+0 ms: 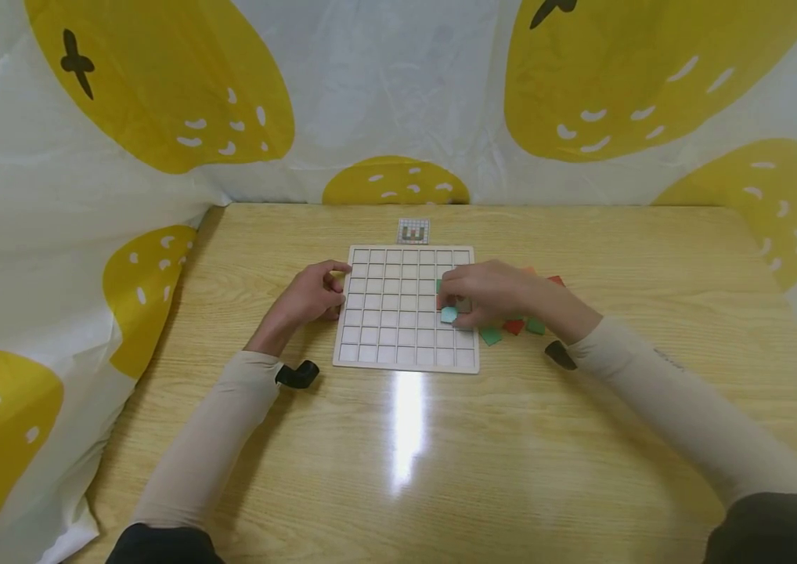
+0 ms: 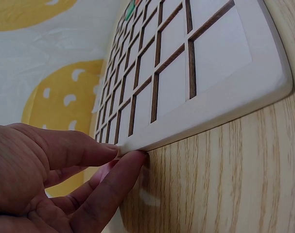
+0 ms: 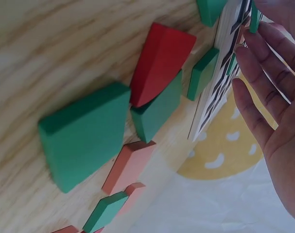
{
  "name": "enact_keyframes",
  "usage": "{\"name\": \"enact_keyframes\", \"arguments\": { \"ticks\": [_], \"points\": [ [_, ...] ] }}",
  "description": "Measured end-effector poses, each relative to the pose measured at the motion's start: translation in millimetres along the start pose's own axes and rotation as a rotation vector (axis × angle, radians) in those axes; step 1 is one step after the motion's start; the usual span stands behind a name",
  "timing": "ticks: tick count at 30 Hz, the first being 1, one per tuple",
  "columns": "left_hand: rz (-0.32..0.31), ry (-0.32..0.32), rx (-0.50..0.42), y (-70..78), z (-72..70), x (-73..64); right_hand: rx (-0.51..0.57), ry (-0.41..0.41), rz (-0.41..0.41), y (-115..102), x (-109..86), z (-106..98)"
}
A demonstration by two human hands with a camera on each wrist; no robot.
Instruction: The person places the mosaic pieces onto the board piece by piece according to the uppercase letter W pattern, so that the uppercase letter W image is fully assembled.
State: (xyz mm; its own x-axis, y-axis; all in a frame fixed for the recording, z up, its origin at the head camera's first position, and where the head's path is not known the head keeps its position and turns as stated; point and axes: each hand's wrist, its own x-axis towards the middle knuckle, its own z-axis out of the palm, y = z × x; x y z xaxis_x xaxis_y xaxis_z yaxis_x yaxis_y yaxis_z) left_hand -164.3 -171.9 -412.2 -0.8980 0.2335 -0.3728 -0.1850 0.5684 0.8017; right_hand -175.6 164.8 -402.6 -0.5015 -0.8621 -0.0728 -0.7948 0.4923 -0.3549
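A white square board (image 1: 399, 309) with a grid of recessed cells lies on the table. Its left edge is touched by the fingertips of my left hand (image 1: 315, 294); in the left wrist view, thumb and finger rest against that rim (image 2: 196, 119). Over the board's right side, my right hand (image 1: 485, 291) pinches a green square tile (image 1: 448, 315), seen edge-on as a green tile (image 3: 254, 19) in the right wrist view. Beside those fingers a green tile (image 1: 439, 285) and a reddish tile (image 1: 438, 301) show on the board, partly covered by the hand.
Right of the board lie several loose tiles, among them a green tile (image 3: 86, 136), a red tile (image 3: 162, 63) and a salmon tile (image 3: 129, 165). A small pattern card (image 1: 413, 231) sits behind the board. Lemon-print cloth (image 1: 398, 102) hangs behind the table (image 1: 342, 462).
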Motion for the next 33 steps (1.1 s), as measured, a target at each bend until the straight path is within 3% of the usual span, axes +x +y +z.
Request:
{"name": "enact_keyframes", "arguments": {
  "ticks": [17, 23, 33],
  "points": [
    [-0.013, 0.003, -0.009, 2.9, -0.9, 0.6, -0.051, -0.006, -0.051, -2.7, 2.2, 0.4],
    [-0.007, 0.000, -0.004, 1.0, -0.8, 1.1, -0.065, 0.031, -0.057, -3.1, -0.6, -0.1],
    [-0.010, -0.002, -0.006, 0.1, -0.6, 0.9, -0.086, 0.047, -0.003, 2.1, -19.5, -2.8]
  ]
}}
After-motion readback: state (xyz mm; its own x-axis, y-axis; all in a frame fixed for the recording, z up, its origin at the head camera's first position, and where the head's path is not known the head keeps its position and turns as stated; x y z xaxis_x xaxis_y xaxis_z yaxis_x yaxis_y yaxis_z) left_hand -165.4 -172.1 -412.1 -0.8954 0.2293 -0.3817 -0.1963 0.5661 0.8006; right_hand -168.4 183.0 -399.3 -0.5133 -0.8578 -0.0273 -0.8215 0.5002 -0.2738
